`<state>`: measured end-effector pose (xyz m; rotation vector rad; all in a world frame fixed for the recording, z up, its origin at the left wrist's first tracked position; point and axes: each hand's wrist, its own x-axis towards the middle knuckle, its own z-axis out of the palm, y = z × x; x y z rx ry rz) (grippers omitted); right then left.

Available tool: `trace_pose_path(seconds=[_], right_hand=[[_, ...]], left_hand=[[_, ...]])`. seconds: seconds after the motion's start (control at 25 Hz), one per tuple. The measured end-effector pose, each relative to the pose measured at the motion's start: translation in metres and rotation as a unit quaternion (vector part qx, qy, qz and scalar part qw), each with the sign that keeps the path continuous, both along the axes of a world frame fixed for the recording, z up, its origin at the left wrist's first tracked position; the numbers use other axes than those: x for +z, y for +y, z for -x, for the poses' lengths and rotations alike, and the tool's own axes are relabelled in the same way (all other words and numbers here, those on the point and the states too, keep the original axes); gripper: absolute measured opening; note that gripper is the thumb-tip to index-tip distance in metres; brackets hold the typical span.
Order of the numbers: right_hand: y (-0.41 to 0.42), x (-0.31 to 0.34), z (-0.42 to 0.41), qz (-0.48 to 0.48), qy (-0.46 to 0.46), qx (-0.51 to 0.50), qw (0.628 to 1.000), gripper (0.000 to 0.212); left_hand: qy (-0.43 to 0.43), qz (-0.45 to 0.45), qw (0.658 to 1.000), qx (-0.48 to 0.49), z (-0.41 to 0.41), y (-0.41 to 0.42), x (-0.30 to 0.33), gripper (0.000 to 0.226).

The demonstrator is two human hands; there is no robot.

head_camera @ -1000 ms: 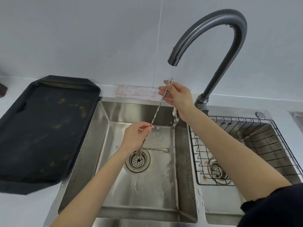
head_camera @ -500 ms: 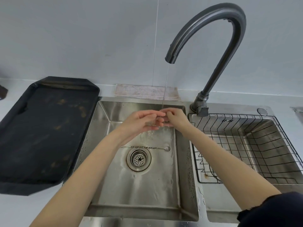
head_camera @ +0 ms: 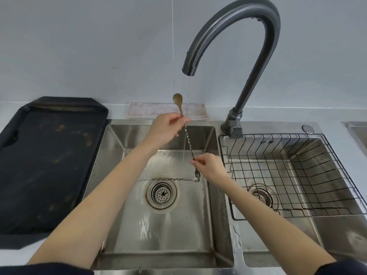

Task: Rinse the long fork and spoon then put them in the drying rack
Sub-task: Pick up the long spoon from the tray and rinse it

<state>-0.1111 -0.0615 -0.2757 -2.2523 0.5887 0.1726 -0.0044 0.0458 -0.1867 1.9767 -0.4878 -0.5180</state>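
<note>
A long twisted-stem utensil (head_camera: 188,141) has a spoon bowl at its top end and small fork prongs at its bottom end. I hold it nearly upright over the left sink basin (head_camera: 178,231), right beside a thin stream of water from the tap. My left hand (head_camera: 164,130) pinches the stem just below the spoon bowl. My right hand (head_camera: 210,167) pinches it just above the prongs. A second long twisted utensil (head_camera: 166,179) lies flat on the basin floor behind the drain. The wire drying rack (head_camera: 278,135) sits in the right basin.
The dark curved faucet (head_camera: 258,56) arches over the left basin from between the two basins. A black tray (head_camera: 45,165) lies on the counter to the left. A folded cloth (head_camera: 158,111) rests against the wall behind the sink. A strainer drain (head_camera: 161,193) sits mid-basin.
Half a second ago both hands met under the stream. Now my left hand has risen with the spoon end, and my right hand has dropped to the fork end.
</note>
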Motion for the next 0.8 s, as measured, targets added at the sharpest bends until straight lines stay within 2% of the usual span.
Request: trace_pose_path(seconds=[0.08,0.36,0.52,0.6,0.68,0.8], right_hand=[[0.0,-0.001,0.002,0.014,-0.004,-0.003,1.0,0.026],[0.004,-0.004,0.004,-0.019,-0.005,-0.033,0.999,0.026],[0.005,-0.001,0.0,-0.016,-0.017,-0.035,0.999,0.023],[0.007,0.0,-0.001,-0.004,-0.029,-0.037,0.999,0.023],[0.008,0.001,-0.002,0.006,-0.039,-0.036,0.999,0.024],[0.009,-0.001,-0.002,0.023,-0.041,-0.031,0.998,0.027]], left_hand=[[-0.024,0.014,0.999,0.028,-0.004,-0.005,0.005,0.027],[-0.028,0.094,0.993,0.072,-0.005,-0.016,0.023,0.017],[-0.014,0.084,0.994,0.064,-0.002,-0.017,0.017,0.005],[-0.017,0.096,0.992,0.077,-0.003,-0.017,0.019,0.006],[-0.031,0.112,0.989,0.09,-0.004,-0.019,0.021,0.008],[-0.075,0.086,0.988,0.107,-0.003,-0.018,0.019,0.007]])
